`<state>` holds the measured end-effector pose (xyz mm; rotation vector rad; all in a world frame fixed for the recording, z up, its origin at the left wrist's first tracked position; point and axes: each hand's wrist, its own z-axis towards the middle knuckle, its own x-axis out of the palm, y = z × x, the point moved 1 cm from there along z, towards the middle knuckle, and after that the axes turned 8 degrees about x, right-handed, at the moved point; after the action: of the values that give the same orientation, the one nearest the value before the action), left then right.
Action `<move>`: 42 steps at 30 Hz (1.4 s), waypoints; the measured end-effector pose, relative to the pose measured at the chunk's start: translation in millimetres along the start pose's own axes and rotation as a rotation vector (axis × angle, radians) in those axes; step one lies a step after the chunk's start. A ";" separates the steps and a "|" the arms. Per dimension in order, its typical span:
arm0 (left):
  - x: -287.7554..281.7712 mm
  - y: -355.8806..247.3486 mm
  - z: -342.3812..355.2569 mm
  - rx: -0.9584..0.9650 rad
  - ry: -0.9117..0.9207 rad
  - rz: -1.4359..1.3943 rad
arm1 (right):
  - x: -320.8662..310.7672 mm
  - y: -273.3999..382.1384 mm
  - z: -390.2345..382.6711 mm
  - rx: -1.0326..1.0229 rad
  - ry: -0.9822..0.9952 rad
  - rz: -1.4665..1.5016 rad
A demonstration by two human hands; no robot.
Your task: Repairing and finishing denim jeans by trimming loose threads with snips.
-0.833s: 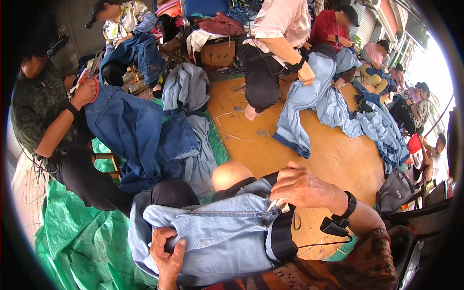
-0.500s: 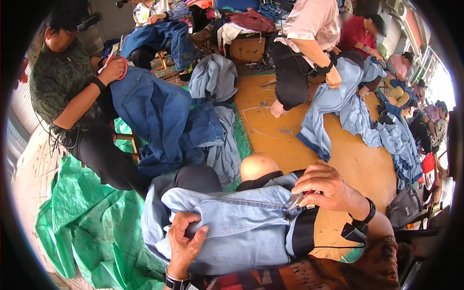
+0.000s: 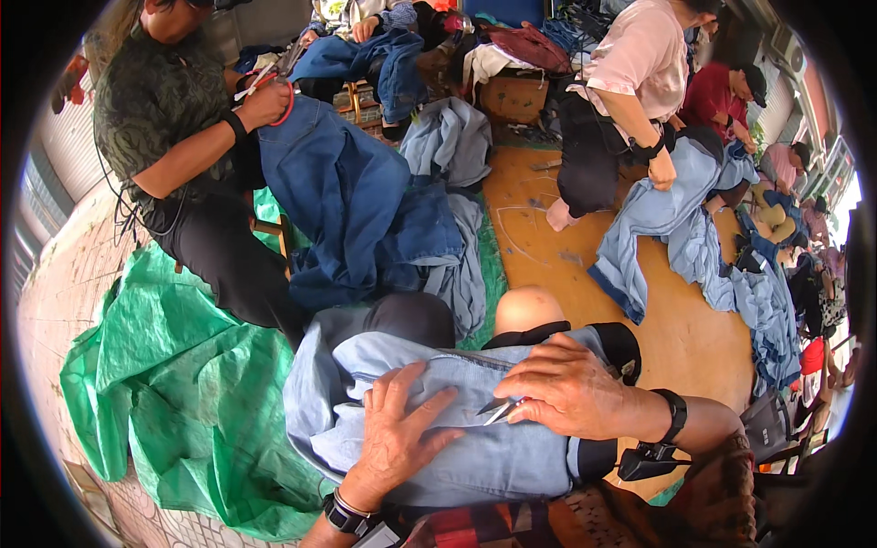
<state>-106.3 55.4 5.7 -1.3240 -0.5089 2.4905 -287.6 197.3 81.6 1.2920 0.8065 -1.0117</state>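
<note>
A light-blue denim garment (image 3: 484, 470) lies across my lap, a long seam running over its upper part. My left hand (image 3: 400, 427) rests on the cloth with its fingers spread. Just right of it, my right hand (image 3: 568, 395) grips small pointed metal snips (image 3: 498, 413), whose blades are low over the denim below the seam. The snips' handles are mostly hidden under my fingers.
At left, a co-worker (image 3: 164, 137) holds red-handled scissors (image 3: 283, 91) above dark-blue jeans (image 3: 324, 192), beside a green tarp (image 3: 183, 384). Across an orange board (image 3: 539, 247), someone in pink (image 3: 639, 64) holds pale jeans (image 3: 658, 210). Several seated people line the right.
My left hand has uncurled and spread out on the denim. My right hand, with the snips, has come lower and closer to the left hand. The whole view has shifted, showing more pavement at left.
</note>
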 end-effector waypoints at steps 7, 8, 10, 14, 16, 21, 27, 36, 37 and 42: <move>10.8 0.3 4.0 -0.080 -0.024 -0.002 | 8.5 -0.9 5.3 0.046 -0.062 0.102; 10.4 1.4 5.3 -0.078 -0.029 -0.003 | 8.5 0.2 5.8 0.044 -0.062 0.096; 9.7 3.2 7.2 -0.109 -0.030 -0.072 | 8.9 2.5 6.1 0.069 -0.093 0.128; 16.9 8.9 5.9 -0.154 -0.060 -0.201 | 17.3 -0.4 3.9 0.117 -0.131 0.152; 16.6 7.1 7.4 -0.185 -0.092 -0.335 | 20.8 -2.7 3.8 0.147 -0.119 0.192; 20.1 2.5 3.6 -0.186 -0.145 -0.375 | 19.7 0.0 6.4 0.156 -0.072 0.206; 21.2 -0.9 0.6 -0.169 -0.195 -0.366 | 24.3 -2.2 7.7 0.216 -0.002 0.325; 26.0 0.3 -2.0 -0.178 -0.240 -0.432 | 30.5 -1.3 9.7 0.255 0.020 0.405; 26.3 0.4 -2.5 -0.175 -0.249 -0.433 | 31.9 -1.9 10.0 0.263 0.026 0.419; 24.8 -3.1 -2.2 -0.187 -0.265 -0.447 | 36.5 -6.3 7.7 0.257 0.045 0.473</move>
<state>-117.7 68.4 -12.4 -0.8178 -0.9974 2.2835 -280.4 184.4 46.7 1.6338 0.3781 -0.7187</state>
